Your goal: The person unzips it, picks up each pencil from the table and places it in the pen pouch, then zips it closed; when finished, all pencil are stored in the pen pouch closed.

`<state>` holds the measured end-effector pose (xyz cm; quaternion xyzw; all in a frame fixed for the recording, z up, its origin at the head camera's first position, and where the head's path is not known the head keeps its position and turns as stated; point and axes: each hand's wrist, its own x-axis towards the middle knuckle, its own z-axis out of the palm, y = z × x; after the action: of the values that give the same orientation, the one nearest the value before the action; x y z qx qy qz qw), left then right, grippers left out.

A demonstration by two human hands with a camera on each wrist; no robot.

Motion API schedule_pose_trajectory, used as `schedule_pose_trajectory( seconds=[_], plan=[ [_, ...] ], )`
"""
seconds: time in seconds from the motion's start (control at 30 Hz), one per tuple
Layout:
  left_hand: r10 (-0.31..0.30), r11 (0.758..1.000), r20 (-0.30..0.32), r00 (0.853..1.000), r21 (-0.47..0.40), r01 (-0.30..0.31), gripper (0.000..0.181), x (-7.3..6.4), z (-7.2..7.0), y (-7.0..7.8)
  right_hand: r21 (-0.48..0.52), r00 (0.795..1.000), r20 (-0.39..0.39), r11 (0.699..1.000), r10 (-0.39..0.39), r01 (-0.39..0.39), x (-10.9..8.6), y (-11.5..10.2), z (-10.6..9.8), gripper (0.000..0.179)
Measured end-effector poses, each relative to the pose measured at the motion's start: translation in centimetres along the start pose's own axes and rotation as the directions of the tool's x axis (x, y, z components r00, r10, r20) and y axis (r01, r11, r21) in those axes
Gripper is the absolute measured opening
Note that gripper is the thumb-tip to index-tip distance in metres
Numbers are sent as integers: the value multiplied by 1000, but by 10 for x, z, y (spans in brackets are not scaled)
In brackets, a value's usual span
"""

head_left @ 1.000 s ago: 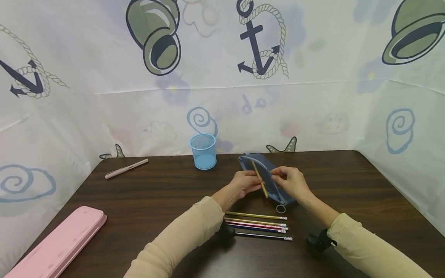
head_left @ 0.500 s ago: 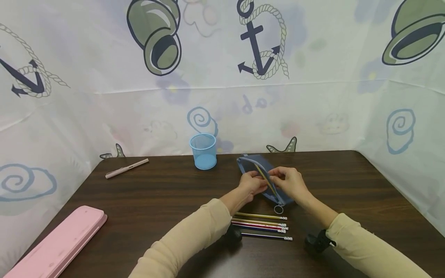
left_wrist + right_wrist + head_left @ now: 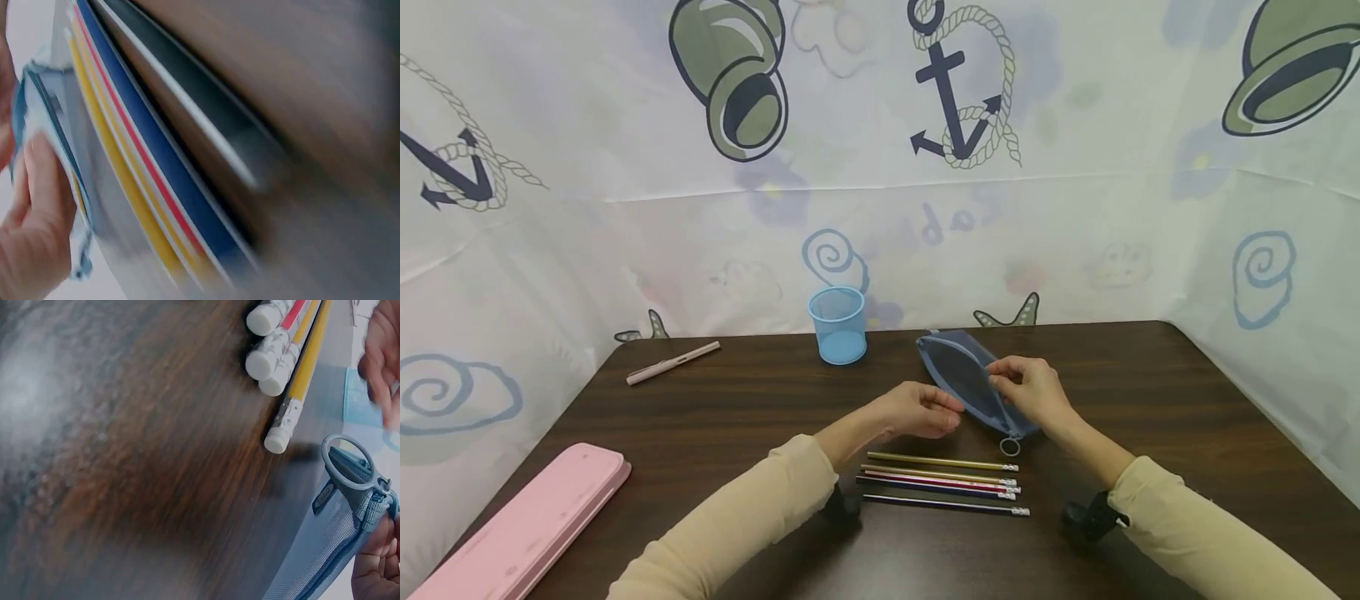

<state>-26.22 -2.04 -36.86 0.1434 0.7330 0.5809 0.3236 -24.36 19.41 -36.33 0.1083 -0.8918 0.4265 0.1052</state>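
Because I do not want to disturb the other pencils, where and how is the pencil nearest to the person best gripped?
Probably with the left hand, from above: pinch the nearest pencil at mid-shaft, across its width. It lies flat, and bare table shows along both long sides.

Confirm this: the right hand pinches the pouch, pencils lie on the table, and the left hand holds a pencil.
Not quite: the left hand is empty, as the head view shows. The rest stands: the right hand pinches the pouch, and pencils lie on the table.
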Motion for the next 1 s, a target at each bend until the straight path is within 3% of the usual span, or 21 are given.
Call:
schedule_pose_trajectory(
  seconds=[0.2, 0.33, 0.43, 0.6, 0.73, 0.9, 1.0],
  plan=[
    [3, 963, 101, 995, 269, -30, 26, -18, -32, -16, -8, 1000, -2, 1000, 0, 0, -2, 2, -2, 14],
    [78, 930, 192, 978, 340, -141, 24, -26, -41, -23, -4, 1000, 3, 1000, 4, -4, -3, 3, -2, 14],
    [118, 916, 217, 969, 354, -191, 22, -28, -42, -25, 2, 1000, 2, 1000, 8, -8, -3, 2, -2, 14],
    [123, 889, 179, 976, 417, -188, 23, -27, -38, -26, 3, 1000, -1, 1000, 16, -16, -3, 2, -3, 15],
    [154, 856, 192, 969, 463, -228, 22, -26, -38, -29, 4, 1000, -3, 1000, 25, -25, -3, 2, -3, 15],
    [196, 800, 224, 955, 526, -288, 20, -27, -38, -28, 13, 999, -7, 999, 42, -42, -2, 2, -4, 14],
    [223, 744, 249, 942, 581, -330, 20, -27, -37, -26, 18, 999, -8, 999, 44, -43, -2, 2, -4, 15]
  ],
)
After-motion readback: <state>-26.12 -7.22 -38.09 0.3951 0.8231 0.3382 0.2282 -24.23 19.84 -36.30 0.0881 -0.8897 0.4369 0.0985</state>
